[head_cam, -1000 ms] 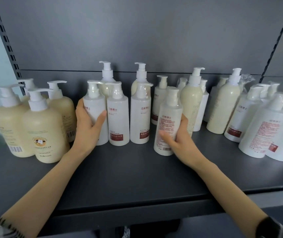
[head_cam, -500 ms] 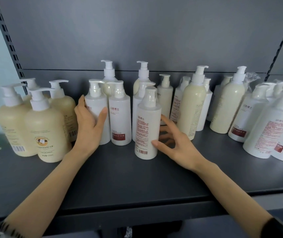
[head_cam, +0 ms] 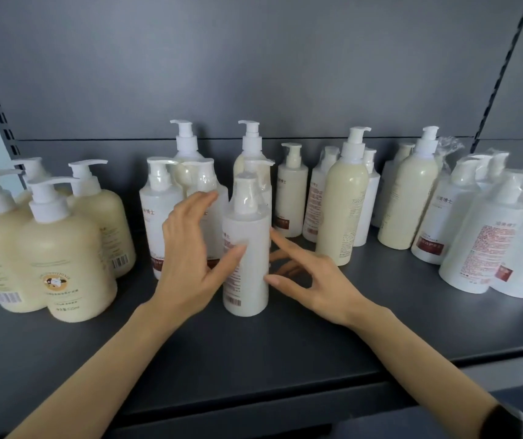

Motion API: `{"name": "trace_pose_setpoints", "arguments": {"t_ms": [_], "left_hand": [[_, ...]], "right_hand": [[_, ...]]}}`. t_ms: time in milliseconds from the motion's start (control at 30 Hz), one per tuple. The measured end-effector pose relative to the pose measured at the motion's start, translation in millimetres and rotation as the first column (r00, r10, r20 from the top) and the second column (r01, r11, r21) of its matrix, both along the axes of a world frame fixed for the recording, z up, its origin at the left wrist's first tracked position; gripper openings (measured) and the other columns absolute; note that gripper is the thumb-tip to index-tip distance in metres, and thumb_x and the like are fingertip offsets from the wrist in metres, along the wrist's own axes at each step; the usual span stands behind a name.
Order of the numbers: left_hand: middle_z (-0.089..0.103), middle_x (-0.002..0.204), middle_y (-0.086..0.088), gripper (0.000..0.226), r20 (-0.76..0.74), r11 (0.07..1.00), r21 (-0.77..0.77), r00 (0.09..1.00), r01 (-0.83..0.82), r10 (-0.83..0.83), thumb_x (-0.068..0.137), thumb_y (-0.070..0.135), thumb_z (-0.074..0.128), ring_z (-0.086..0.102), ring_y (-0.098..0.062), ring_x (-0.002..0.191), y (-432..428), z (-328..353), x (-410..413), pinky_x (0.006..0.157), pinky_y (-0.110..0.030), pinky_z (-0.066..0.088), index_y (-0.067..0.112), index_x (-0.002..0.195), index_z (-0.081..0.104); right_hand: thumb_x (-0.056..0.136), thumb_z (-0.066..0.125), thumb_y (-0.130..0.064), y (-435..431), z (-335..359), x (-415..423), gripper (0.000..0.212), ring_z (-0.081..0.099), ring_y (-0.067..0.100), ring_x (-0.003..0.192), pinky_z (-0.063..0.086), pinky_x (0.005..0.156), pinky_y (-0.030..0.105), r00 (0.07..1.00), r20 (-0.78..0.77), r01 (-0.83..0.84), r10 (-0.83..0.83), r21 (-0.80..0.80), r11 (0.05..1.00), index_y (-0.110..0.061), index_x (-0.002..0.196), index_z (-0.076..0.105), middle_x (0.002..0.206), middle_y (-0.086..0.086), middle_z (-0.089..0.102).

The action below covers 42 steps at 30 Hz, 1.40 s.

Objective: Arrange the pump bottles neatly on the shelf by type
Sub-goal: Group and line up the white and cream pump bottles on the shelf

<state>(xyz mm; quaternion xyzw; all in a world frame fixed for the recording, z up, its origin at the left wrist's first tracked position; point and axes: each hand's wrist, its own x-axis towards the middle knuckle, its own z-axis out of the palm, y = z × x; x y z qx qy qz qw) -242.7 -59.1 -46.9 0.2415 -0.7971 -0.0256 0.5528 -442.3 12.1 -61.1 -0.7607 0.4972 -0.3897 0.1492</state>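
Left hand (head_cam: pixel 190 248): extending up from the lower left on a bare forearm; fingers are spreading straight and apart, curling round nothing; the thumb tip is touching the left side of the front white bottle (head_cam: pixel 246 264)
Right hand (head_cam: pixel 314 280): extending in from the lower right, palm facing left; fingers are fanning out straight; the forefinger tip and thumb tip are touching the bottle's right side without wrapping it
Front white bottle: standing upright on the shelf (head_cam: pixel 254 350) between the two hands, just in front of the row of white bottles (head_cam: pixel 158 217); its barcode is facing front-left
Round cream bottles (head_cam: pixel 60 258): standing grouped at the left end
Tall cream bottles (head_cam: pixel 341 210): standing among white ones behind and to the right
Wrapped white bottles (head_cam: pixel 482 242): clustering at the far right
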Motion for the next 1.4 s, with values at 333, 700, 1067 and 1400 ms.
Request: {"name": "trace_pose_setpoints", "arguments": {"t_ms": [333, 700, 1067, 1400], "left_hand": [[0.019, 0.132, 0.044, 0.079, 0.008, 0.939, 0.242, 0.967, 0.246, -0.255, 0.071, 0.054, 0.064, 0.028, 0.015, 0.126, 13, 2, -9, 0.100, -0.001, 0.026, 0.066, 0.128, 0.010], [0.018, 0.130, 0.046, 0.081, 0.033, 0.940, 0.238, 0.966, 0.243, -0.258, 0.071, 0.051, 0.064, 0.028, 0.019, 0.122, 14, 4, -9, 0.096, 0.001, 0.028, 0.067, 0.127, 0.007], [0.022, 0.130, 0.043, 0.081, 0.029, 0.944, 0.252, 0.974, 0.212, -0.226, 0.067, 0.054, 0.064, 0.032, 0.019, 0.120, 15, 7, -3, 0.092, -0.011, 0.036, 0.065, 0.127, 0.011], [0.022, 0.127, 0.047, 0.081, 0.024, 0.948, 0.256, 0.979, 0.190, -0.203, 0.066, 0.054, 0.064, 0.033, 0.022, 0.117, 16, 8, 1, 0.086, -0.003, 0.035, 0.070, 0.123, 0.009]], "right_hand": [[0.091, 0.053, -0.021, -14, 6, -18, 0.044, 0.033, 0.008, 0.124, 0.025, 0.108, 0.018, 0.798, 0.360, 0.599, -0.484, -0.382, 0.704, -0.013, 0.133, 0.042, 0.132, 0.005, 0.039], [0.089, 0.062, -0.019, -19, 7, -26, 0.088, 0.026, -0.006, 0.110, 0.031, 0.094, 0.024, 0.729, 0.318, 0.652, -0.606, -0.055, 0.756, -0.023, 0.149, -0.002, 0.152, 0.000, 0.015], [0.084, 0.066, -0.018, -19, 5, -37, 0.095, 0.037, 0.032, 0.123, 0.040, 0.095, 0.044, 0.559, 0.343, 0.811, -0.755, -0.036, 0.584, -0.030, 0.149, -0.002, 0.137, 0.013, 0.030], [0.088, 0.056, -0.002, -22, 3, -53, 0.086, 0.031, 0.034, 0.127, 0.033, 0.100, 0.047, 0.305, 0.349, 0.947, -0.886, -0.011, 0.322, -0.018, 0.151, 0.000, 0.145, 0.014, 0.022]]}}
